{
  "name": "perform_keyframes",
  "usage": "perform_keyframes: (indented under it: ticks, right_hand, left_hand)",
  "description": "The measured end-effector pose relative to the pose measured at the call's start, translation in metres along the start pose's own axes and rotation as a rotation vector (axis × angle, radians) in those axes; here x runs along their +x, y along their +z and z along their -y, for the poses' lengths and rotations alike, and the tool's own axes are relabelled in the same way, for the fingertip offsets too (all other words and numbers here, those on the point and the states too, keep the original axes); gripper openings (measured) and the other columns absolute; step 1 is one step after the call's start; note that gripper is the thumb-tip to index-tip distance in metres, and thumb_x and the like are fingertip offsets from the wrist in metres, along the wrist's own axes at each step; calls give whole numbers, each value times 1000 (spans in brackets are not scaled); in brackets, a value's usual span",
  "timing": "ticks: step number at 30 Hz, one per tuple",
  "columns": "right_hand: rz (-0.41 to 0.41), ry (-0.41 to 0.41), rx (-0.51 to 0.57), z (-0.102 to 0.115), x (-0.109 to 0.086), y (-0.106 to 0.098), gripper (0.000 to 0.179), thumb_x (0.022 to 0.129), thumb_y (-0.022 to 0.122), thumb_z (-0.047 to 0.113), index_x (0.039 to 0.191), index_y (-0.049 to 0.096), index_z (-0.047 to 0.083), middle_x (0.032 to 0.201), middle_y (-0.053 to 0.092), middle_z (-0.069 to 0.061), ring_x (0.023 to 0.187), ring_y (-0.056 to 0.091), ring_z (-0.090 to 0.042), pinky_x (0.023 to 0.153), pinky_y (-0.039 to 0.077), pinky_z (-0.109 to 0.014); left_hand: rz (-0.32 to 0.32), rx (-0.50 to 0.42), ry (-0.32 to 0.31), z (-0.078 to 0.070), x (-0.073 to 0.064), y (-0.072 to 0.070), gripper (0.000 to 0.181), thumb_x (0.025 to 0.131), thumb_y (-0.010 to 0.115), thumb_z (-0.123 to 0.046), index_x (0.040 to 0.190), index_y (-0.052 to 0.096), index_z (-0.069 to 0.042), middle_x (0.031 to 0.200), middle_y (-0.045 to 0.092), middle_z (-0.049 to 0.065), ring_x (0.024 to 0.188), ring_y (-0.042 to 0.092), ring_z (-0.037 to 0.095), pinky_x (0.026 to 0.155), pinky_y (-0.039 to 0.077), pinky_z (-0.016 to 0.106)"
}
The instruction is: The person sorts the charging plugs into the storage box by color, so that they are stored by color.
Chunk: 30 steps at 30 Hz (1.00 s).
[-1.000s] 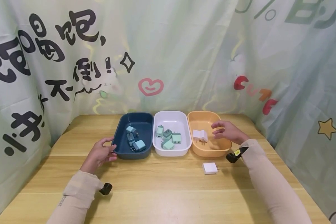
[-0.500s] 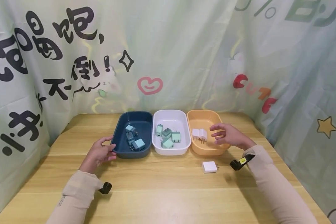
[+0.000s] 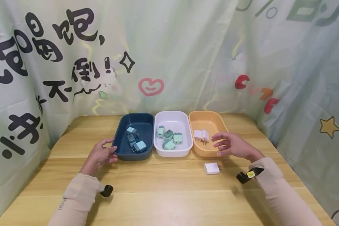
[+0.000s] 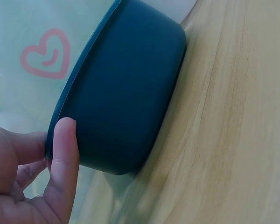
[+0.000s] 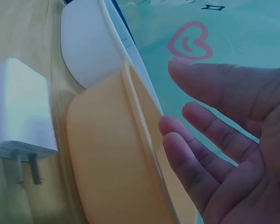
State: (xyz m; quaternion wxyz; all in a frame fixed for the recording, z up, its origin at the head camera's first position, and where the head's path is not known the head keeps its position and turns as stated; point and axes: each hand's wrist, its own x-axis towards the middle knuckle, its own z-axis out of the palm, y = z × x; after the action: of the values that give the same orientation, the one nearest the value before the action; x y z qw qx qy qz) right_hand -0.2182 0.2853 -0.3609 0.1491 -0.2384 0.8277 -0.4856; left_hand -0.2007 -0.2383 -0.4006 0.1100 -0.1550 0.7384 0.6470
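Note:
My left hand [image 3: 101,153] holds the dark blue tray [image 3: 149,122] at its left rim. In the left wrist view its fingers [image 4: 64,154] lie against the tray's outer wall and at the rim. The right hand [image 3: 233,145] hovers over the right front edge of the orange tray [image 3: 212,117], fingers spread and holding nothing. Two white wall chargers [image 3: 201,135] lie inside that tray. On the table in front of it rests another white wall charger [image 3: 212,169]; its two metal prongs [image 5: 35,169] show in the right wrist view.
Between the two trays stands a white tray [image 3: 172,116] with several green chargers [image 3: 169,145]. Several blue chargers [image 3: 140,146] lie in the dark blue tray. The wooden table [image 3: 158,194] ends at a printed curtain [image 3: 186,62] behind and at the sides.
My right hand has moved back toward the front right, from over the orange tray's inside to its edge. The left hand stays at the dark blue tray. The chargers have not moved.

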Motion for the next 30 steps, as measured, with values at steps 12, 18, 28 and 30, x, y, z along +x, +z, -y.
perform_keyframes:
  ticks: [12,18,28,30]
  right_hand:
    - [62,-37,-21,-2,-18,8,57,77,78,-3,126,50,-11,125,53,-31,112,56,-42,93,50,-43]
    - [114,-66,-52,-11,-26,13,56,79,78,2,126,51,-12,123,56,-28,112,56,-41,95,50,-35]
    - [178,-60,-73,-31,-31,26,55,80,77,4,125,50,-13,121,58,-28,111,57,-42,95,49,-44]
    - [173,-52,-79,-34,-30,29,53,79,78,4,124,52,-11,119,61,-24,108,60,-37,92,51,-42]
  left_hand:
    - [-7,-7,-8,-2,0,-2,56,101,50,-8,153,30,-15,115,46,21,73,60,20,67,59,32]
    - [1,-8,-1,0,1,-1,56,101,51,-9,153,30,-14,113,47,21,73,60,20,67,59,33]
    - [11,-18,-1,1,2,-1,57,100,52,-9,153,30,-13,112,48,23,71,60,20,67,59,33]
    - [10,-21,1,1,2,-1,57,100,52,-9,153,30,-14,112,48,23,71,60,19,66,59,33]
